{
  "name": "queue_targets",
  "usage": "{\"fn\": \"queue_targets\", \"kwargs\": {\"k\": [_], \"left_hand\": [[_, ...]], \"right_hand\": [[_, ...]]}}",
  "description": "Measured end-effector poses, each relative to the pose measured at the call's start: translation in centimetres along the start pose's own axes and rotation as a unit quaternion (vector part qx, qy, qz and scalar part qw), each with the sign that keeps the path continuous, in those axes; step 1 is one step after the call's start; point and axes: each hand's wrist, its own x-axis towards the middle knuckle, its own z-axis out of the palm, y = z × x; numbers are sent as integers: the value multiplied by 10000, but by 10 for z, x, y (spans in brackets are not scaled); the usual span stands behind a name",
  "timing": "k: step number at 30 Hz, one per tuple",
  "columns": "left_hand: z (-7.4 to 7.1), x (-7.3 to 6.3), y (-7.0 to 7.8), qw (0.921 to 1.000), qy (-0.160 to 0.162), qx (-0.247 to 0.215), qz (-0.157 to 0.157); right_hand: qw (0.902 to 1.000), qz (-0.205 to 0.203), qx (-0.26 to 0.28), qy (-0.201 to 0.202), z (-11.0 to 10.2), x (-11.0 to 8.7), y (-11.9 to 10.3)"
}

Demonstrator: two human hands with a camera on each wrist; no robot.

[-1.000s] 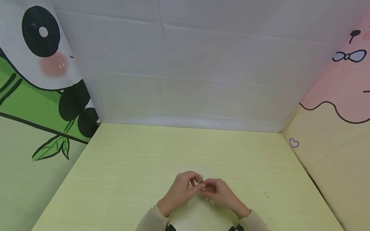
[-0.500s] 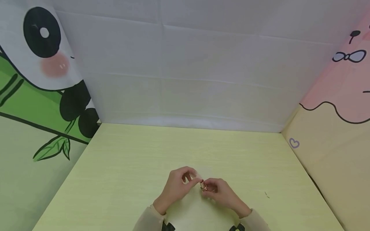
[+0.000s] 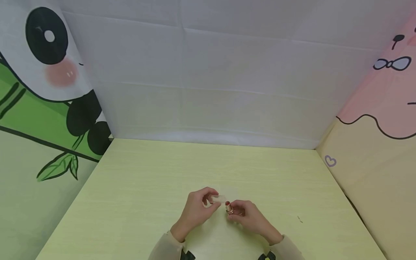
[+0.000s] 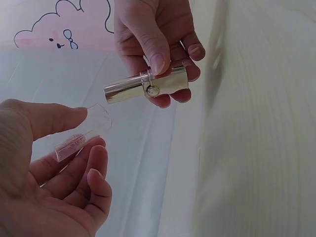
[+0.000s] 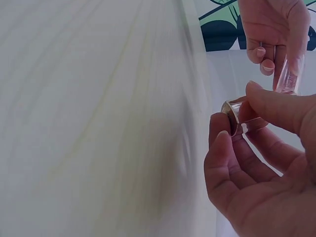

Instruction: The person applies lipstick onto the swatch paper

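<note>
Low in the middle of the head view, my left hand (image 3: 196, 209) pinches a clear lipstick cap (image 3: 218, 198) between thumb and fingers. Just to its right, my right hand (image 3: 248, 216) holds a shiny gold lipstick tube (image 3: 229, 208), its reddish top end pointing up. Seen from the left wrist, the gold tube (image 4: 123, 90) has a small round stud on its collar and lies under the right thumb. A narrow gap separates it from the see-through cap (image 4: 101, 118). The right wrist view shows the tube's flat base (image 5: 232, 118) between the right fingers, with the cap (image 5: 289, 81) beyond.
Both hands are over a pale yellow table (image 3: 146, 180). A white sheet (image 3: 211, 72) forms the back wall, with cartoon-printed panels on the left and right sides. A small dark mark (image 3: 300, 219) shows on the table to the right.
The left hand has drawn the clear cap off the lipstick tube and moved slightly left and away. The gold tube now shows uncovered in the right hand, which has barely moved.
</note>
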Motion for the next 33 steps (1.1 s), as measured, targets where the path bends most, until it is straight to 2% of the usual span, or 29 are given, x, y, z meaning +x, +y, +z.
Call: {"fn": "queue_targets", "kwargs": {"k": [5, 10, 26, 33], "left_hand": [[0, -1, -1, 9999, -76, -72, -71], [2, -2, -3, 9998, -145, -93, -50], [2, -4, -6, 9992, -357, -57, -182], [3, -5, -9, 9985, -447, 52, -298]], "right_hand": [[9999, 71, 108, 29, -3, -5, -20], [9998, 49, 180, 107, -5, -7, -24], [9997, -28, 110, 198, -10, -8, -21], [9995, -39, 18, 306, -7, -3, 5]]}}
